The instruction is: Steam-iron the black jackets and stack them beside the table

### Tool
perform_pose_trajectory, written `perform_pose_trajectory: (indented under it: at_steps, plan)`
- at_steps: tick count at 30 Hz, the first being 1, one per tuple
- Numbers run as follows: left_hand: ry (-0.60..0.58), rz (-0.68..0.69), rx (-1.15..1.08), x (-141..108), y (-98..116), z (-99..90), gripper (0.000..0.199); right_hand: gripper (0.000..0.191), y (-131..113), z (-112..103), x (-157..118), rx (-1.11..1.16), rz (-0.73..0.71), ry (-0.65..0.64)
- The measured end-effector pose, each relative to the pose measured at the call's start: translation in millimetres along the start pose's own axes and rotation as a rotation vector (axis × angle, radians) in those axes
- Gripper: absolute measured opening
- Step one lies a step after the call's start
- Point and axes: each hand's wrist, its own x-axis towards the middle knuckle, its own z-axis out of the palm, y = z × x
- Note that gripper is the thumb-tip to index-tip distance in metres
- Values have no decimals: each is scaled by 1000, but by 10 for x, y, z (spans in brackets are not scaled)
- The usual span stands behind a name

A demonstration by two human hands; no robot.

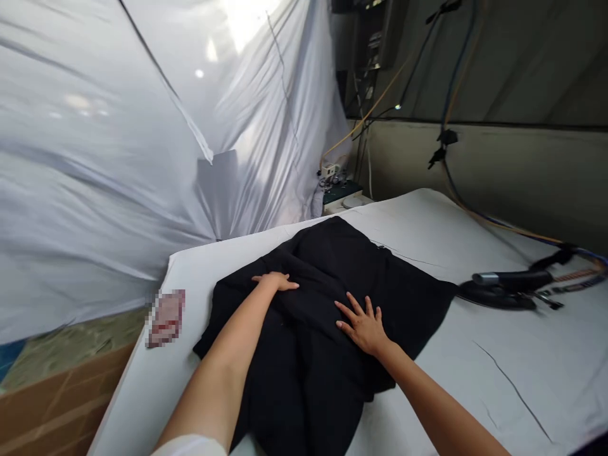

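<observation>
A black garment [308, 329] lies spread and somewhat wrinkled over a white-covered table [503, 380]; its kind cannot be made out. My left hand [278, 280] rests on its upper left part, thumb pointing right and some fingers partly hidden by the folds. To the right and nearer to me, my right hand [365, 324] lies flat on the cloth with its fingers spread. Neither hand grips anything. At the garment's right corner sits an iron [513, 285] with a dark handle.
Cables and a hose [513, 229] run from the iron up along the back wall. A white sheet [118, 158] hangs at the left. A blurred-out reddish item [166, 318] lies near the table's left edge, above a cardboard box [61, 405]. A machine [339, 190] stands behind the table.
</observation>
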Motion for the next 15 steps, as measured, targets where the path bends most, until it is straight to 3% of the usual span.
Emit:
perform_pose_trajectory:
  at_steps: [3,5,7,10,13,15]
  plan:
    - [216,113,19,304,100,-354,45,60,135,-140,-176,-4,182,154]
    - [297,186,11,527,175,-496,41,75,297,-179,-333,-10,418,278]
    - [338,233,-44,760,247,-536,46,95,494,-162,-495,99,655,300]
    - [353,237,-188,1112,339,-430,68,110,755,-34,-689,453,867,267]
    - [303,199,-256,1422,418,-212,96,94,859,155,-737,728,827,341]
    - [243,137,-277,1560,478,-64,114,85,832,251,-672,788,764,416]
